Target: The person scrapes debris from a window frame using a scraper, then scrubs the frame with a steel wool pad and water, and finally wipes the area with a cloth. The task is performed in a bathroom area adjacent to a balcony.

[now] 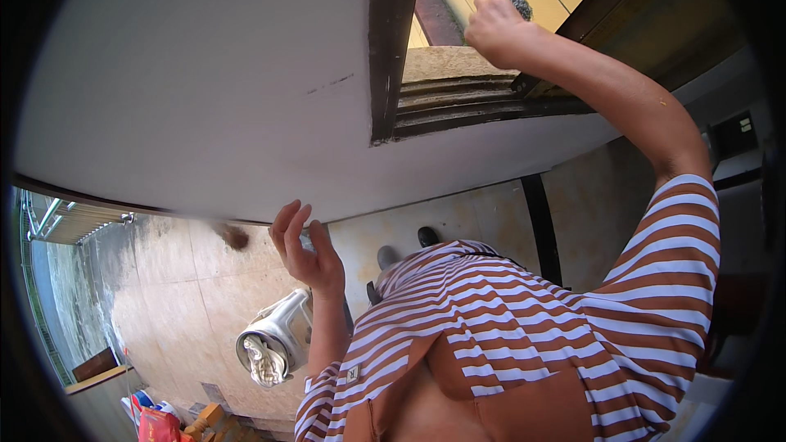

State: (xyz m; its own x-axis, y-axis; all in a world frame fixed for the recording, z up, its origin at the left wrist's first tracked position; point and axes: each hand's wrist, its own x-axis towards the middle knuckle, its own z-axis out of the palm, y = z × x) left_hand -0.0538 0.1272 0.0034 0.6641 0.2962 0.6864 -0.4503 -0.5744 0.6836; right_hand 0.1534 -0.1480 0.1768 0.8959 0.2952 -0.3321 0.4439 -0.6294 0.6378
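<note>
My right hand [494, 31] is raised into the window opening at the upper right, its fingers curled around a grey metal scourer [521, 7] that shows past the hand's edge. Below that hand run the window's dark tracks [457, 98] and a tan stone sill [439, 63]. Lower down, in front of the pale wall [215, 73], my left hand [307, 252] hangs in the air with fingers apart and bent, holding nothing. A white container [295, 325] with a crumpled pale cloth [265, 361] at its top stands on the floor below the left hand.
A dark window frame post [393, 43] borders the opening. A dark strip [543, 227] crosses the floor near my feet. At the lower left lie a red bag [158, 425] and yellowish wooden pieces [212, 420]. A blurred brown thing [234, 237] shows near the wall's edge.
</note>
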